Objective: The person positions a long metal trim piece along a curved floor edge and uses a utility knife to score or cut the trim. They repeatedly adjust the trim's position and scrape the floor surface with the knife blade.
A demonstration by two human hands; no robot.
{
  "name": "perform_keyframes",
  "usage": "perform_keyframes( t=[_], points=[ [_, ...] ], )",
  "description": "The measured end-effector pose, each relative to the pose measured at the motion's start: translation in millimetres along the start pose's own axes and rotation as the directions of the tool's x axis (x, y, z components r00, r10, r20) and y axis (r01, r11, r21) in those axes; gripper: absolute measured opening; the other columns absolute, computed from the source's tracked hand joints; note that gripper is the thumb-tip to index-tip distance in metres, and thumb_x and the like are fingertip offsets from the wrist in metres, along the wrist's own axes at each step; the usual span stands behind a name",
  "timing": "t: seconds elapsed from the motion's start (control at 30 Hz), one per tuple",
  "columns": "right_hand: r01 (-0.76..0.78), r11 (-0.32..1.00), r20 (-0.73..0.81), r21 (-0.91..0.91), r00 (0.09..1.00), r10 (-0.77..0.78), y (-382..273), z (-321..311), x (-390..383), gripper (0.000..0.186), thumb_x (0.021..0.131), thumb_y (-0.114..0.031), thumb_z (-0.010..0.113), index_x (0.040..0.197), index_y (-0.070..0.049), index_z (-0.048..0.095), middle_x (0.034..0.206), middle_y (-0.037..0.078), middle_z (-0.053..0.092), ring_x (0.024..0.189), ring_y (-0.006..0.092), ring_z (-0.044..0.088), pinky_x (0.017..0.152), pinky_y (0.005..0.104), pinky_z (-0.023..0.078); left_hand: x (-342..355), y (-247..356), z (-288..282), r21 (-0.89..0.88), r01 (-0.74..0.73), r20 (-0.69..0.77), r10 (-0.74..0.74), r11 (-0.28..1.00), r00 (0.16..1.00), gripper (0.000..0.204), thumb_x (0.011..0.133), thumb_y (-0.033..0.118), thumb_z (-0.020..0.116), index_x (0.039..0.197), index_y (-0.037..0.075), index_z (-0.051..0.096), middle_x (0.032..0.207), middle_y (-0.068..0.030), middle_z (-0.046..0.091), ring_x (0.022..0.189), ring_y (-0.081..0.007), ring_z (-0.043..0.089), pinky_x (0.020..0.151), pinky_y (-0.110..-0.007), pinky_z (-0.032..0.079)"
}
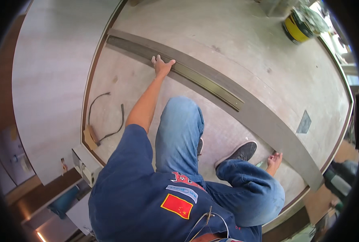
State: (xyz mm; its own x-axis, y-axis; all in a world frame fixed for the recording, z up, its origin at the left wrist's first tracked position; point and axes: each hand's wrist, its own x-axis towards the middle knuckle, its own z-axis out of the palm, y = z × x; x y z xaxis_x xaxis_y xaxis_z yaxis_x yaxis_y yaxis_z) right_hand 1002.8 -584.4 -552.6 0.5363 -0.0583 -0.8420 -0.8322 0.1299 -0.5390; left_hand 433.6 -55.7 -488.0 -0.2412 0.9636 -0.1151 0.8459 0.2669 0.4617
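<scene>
A long, thin grey-brown board [268, 119] lies slantwise across the work surface, from the upper left to the lower right. On its left half rests a narrower metal rail [205, 85], olive-bronze with lengthwise grooves; its left part looks darker. My left hand [162, 65] grips the rail near its middle, thumb and fingers over its edge. Down at the right, beside the board's near edge, is my right hand [274, 160], fingers curled. Whatever it may hold is hidden. A small pale green object [260, 164] lies close to it.
I sit with knees bent; a dark shoe [244, 152] is near the board. A black cable [121, 117] lies at the left beside a cardboard piece [90, 137]. A yellow-and-black bucket [298, 29] stands at the far right. A grey flat plate [304, 122] lies beyond the board.
</scene>
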Motion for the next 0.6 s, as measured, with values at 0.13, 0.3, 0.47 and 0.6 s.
perform_keyframes(
  t=[0.13, 0.3, 0.47, 0.6],
  points=[
    [0.057, 0.983, 0.063, -0.175, 0.997, -0.047, -30.8, 9.4, -3.2, 0.02, 0.095, -0.032, 0.06, 0.087, -0.015, 0.055, 0.072, -0.003, 0.054, 0.065, 0.0088, 0.051, 0.053, 0.0249, 0.038, -7.6, -17.4, 12.3, -0.398, 0.34, -0.026, -0.381, 0.852, 0.924, 0.088, 0.076, 0.03, 0.077, 0.139, -0.012, 0.032, 0.149, -0.0318, 0.018, 0.134, -0.0409, 0.034, 0.108, -0.041, 0.036],
    [0.009, 0.952, 0.263, -0.305, 0.962, 0.075, -30.1, 12.9, 4.3, 0.023, 0.097, -0.029, 0.057, 0.082, -0.014, 0.052, 0.067, -0.003, 0.048, 0.058, 0.0097, 0.044, 0.05, 0.0234, 0.037, 17.9, -58.7, 6.7, -0.774, 0.33, 0.111, -0.397, 0.54, 0.911, 0.085, 0.077, 0.026, 0.079, 0.139, -0.009, 0.033, 0.14, -0.0244, 0.038, 0.123, -0.0306, 0.048, 0.093, -0.04, 0.05],
    [0.071, 0.935, 0.286, -0.347, 0.958, 0.034, -29.1, 28.4, -7.7, 0.023, 0.098, -0.028, 0.057, 0.081, -0.012, 0.052, 0.066, -0.001, 0.049, 0.055, 0.0101, 0.043, 0.049, 0.023, 0.039, 1.0, -36.9, 6.8, -0.783, 0.371, 0.214, -0.344, 0.5, 0.914, 0.08, 0.079, 0.023, 0.077, 0.14, -0.005, 0.035, 0.136, -0.0229, 0.047, 0.123, -0.0299, 0.05, 0.093, -0.041, 0.05],
    [0.231, 0.683, 0.236, -0.693, 0.968, -0.088, 0.0, 55.8, -43.1, 0.028, 0.093, -0.032, 0.061, 0.082, -0.006, 0.06, 0.063, 0.002, 0.055, 0.049, 0.0119, 0.053, 0.041, 0.0219, 0.044, 3.1, -66.5, -10.7, -0.525, 0.159, 0.128, -0.107, 0.836, 0.986, 0.084, 0.081, 0.026, 0.076, 0.145, -0.002, 0.03, 0.142, -0.0223, 0.041, 0.124, -0.0317, 0.048, 0.092, -0.042, 0.05]
  ],
)
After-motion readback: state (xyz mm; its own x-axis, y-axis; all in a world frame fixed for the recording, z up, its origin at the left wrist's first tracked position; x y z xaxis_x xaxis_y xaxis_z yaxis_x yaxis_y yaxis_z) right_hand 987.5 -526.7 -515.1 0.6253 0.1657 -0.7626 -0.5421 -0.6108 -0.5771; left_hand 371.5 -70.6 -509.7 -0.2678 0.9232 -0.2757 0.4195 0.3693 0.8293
